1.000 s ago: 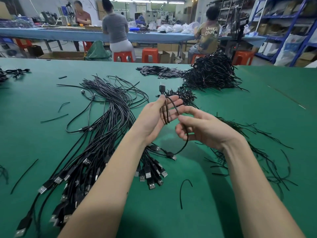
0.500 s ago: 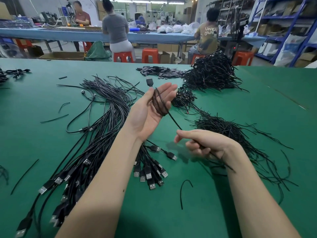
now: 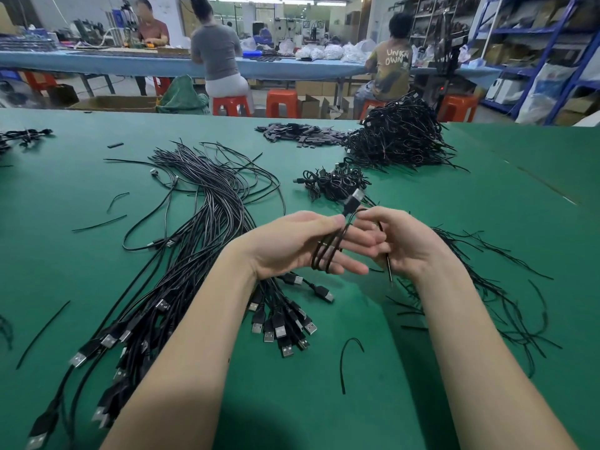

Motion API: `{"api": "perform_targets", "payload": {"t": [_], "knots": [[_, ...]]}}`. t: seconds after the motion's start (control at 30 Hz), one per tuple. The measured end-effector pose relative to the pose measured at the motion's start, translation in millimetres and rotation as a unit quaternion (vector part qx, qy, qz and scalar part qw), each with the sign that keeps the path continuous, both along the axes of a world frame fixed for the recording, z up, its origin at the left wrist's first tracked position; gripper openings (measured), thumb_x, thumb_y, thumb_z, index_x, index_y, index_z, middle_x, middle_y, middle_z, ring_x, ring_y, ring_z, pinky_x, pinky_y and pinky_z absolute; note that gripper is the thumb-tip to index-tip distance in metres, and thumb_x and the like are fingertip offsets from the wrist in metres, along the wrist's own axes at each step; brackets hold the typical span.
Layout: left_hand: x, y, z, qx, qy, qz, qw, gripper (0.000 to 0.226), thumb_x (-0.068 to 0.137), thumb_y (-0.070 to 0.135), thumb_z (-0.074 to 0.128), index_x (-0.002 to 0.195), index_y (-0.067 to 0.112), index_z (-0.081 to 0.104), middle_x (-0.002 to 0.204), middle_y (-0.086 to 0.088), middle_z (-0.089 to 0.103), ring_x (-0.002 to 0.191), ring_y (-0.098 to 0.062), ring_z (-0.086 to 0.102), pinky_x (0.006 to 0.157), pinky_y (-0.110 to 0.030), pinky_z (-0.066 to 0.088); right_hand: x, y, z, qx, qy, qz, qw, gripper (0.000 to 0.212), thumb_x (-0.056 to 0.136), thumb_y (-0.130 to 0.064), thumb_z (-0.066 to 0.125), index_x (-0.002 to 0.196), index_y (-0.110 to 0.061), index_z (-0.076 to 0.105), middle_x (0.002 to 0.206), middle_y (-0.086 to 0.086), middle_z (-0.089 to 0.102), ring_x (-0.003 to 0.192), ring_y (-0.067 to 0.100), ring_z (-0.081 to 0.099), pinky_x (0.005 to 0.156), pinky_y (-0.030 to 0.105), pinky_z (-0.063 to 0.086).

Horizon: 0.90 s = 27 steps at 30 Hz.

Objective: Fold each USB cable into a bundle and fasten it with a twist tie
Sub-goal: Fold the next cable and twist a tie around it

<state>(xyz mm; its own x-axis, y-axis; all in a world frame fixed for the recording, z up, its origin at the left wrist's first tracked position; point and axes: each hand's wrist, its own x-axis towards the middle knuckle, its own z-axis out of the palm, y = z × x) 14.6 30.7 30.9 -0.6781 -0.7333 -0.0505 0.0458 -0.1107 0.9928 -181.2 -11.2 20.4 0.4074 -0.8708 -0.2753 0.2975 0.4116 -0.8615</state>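
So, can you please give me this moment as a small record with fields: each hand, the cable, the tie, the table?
left hand: holds folded cable, fingers mostly straight, thumb pinching it
right hand: grips a twist tie, fingertips at the cable's top
cable: black, looped, USB plug sticking up
twist tie: thin, black, not yet wrapped
table: green; loose cables left, spare ties right, finished bundles at back
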Motion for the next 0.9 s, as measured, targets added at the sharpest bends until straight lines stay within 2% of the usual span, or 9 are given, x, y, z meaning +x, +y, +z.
{"api": "perform_targets", "payload": {"t": [0.1,0.23,0.37,0.5,0.6,0.7,0.77,0.83,0.9], "knots": [[-6,-1,-5,0.024,-0.065,0.056,0.996,0.044,0.108,0.029,0.037,0.125,-0.006,0.059,0.13,-0.013,0.066,0.108,-0.036,0.069,0.085,-0.031,0.059,6,1,8,-0.077,0.141,-0.026,0.987,0.02,0.094,0.0,0.05,0.087,-0.019,0.052,0.058,-0.005,0.051,0.039,0.002,0.032,0.033,0.013,0.018],[-15,-4,-10,0.02,-0.081,0.145,0.986,0.039,0.109,0.029,0.038,0.128,0.0,0.056,0.135,-0.009,0.061,0.103,-0.032,0.072,0.094,-0.036,0.057,5,7,24,-0.145,0.188,-0.015,0.971,0.019,0.09,0.001,0.049,0.093,-0.017,0.055,0.078,-0.001,0.061,0.046,0.005,0.039,0.039,0.016,0.02],[-16,-10,-10,0.028,0.057,0.264,0.962,0.036,0.109,0.027,0.035,0.119,0.004,0.061,0.114,-0.011,0.072,0.093,-0.023,0.071,0.084,-0.03,0.059,6,19,31,-0.18,0.152,0.096,0.967,0.026,0.094,0.008,0.037,0.097,-0.011,0.054,0.089,0.005,0.068,0.053,0.011,0.049,0.044,0.019,0.032],[-15,-15,-7,0.034,0.168,0.296,0.94,0.041,0.11,0.028,0.028,0.123,0.006,0.06,0.128,-0.009,0.067,0.101,-0.021,0.07,0.082,-0.03,0.059,11,25,25,-0.168,0.151,0.2,0.954,0.024,0.102,0.008,0.04,0.093,-0.008,0.055,0.088,0.009,0.067,0.068,0.017,0.064,0.062,0.027,0.056],[-17,-15,-4,0.029,0.207,0.295,0.933,0.042,0.11,0.026,0.025,0.109,0.003,0.061,0.099,-0.008,0.076,0.093,-0.022,0.072,0.079,-0.027,0.059,17,22,17,-0.166,0.176,0.177,0.954,0.025,0.101,0.009,0.047,0.084,-0.005,0.059,0.086,0.012,0.067,0.07,0.017,0.069,0.068,0.028,0.06],[-24,-14,-6,-0.011,0.16,0.311,0.937,0.035,0.11,0.025,0.026,0.095,0.009,0.053,0.059,0.005,0.052,0.067,-0.015,0.058,0.06,-0.022,0.05,18,20,10,-0.169,0.192,0.154,0.954,0.035,0.095,0.017,0.048,0.071,-0.001,0.066,0.089,0.016,0.072,0.073,0.019,0.073,0.07,0.028,0.062],[-27,-14,-7,-0.019,0.156,0.309,0.938,0.032,0.11,0.026,0.027,0.089,0.014,0.049,0.056,0.009,0.03,0.054,-0.01,0.042,0.049,-0.022,0.036,14,20,7,-0.173,0.195,0.17,0.95,0.036,0.094,0.017,0.048,0.071,-0.004,0.067,0.092,0.015,0.074,0.086,0.026,0.076,0.079,0.034,0.063],[-26,-13,-7,0.011,0.205,0.278,0.938,0.033,0.11,0.026,0.027,0.084,0.017,0.045,0.056,0.011,0.022,0.049,-0.008,0.029,0.047,-0.022,0.026,10,17,7,-0.183,0.184,0.132,0.957,0.031,0.095,0.012,0.051,0.076,-0.01,0.063,0.09,0.008,0.072,0.095,0.028,0.075,0.086,0.039,0.061],[-21,-12,-6,0.06,0.267,0.225,0.935,0.034,0.11,0.025,0.027,0.081,0.017,0.043,0.057,0.011,0.017,0.047,-0.006,0.023,0.047,-0.02,0.024,6,13,10,-0.181,0.152,0.05,0.971,0.019,0.096,0.002,0.058,0.088,-0.015,0.061,0.089,0.002,0.07,0.086,0.021,0.074,0.078,0.035,0.061]]}}
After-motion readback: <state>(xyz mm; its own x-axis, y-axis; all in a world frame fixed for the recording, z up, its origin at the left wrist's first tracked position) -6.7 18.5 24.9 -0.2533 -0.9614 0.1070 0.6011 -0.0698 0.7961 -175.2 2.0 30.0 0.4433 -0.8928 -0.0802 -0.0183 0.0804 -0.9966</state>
